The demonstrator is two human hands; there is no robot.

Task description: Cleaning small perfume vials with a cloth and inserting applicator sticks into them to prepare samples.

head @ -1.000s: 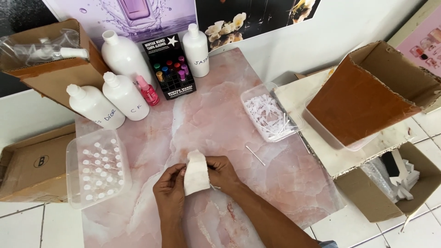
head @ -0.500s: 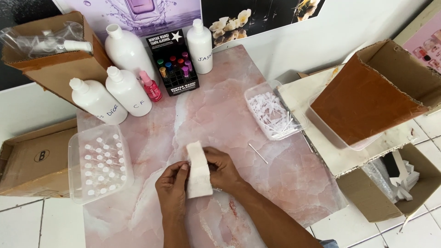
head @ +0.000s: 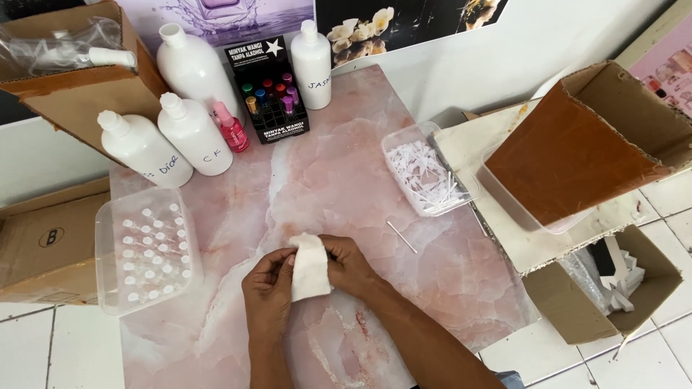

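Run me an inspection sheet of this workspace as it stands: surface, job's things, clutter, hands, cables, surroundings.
Surface: pink marbled tabletop, bare in the middle.
Job's things: white cloth pad, held upright between both hands above the tabletop.
Clutter: four white bottles and a small pink spray bottle at the far edge; black display box of small vials; clear tray of small capped vials on the left; clear tub of white strips on the right; one loose thin stick.
Hands: left hand and right hand both pinch the pad.
Cables: nothing seen.
Surroundings: open cardboard boxes on both sides, white tiled floor.
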